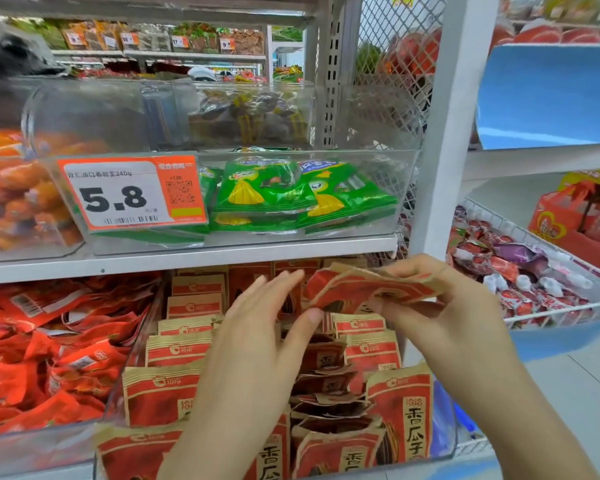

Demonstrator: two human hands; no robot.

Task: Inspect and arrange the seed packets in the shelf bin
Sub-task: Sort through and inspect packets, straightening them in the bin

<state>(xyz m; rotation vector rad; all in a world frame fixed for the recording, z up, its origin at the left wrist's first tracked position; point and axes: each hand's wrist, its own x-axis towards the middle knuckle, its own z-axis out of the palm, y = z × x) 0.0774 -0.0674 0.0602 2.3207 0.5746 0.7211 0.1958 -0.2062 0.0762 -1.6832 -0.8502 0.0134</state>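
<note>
**Seed packets partly in order, one under inspection**

Our right hand (440, 299) pinched one seed packet (368, 289) by its edge, lifted above the clear shelf bin (445, 427). Our left hand (257, 337) had straight, loose fingers and gripped nothing, its thumb just beside the packet. The left rows of packets (187, 348) stood upright; the middle column (326, 386) lay tumbled. We judged that most arranging was left.

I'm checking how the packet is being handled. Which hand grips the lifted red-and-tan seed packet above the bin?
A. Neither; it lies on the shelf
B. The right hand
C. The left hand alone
B: the right hand pinches the lifted seed packet above the bin, while the left hand has straight fingers, its thumb by the packet's edge.
</note>
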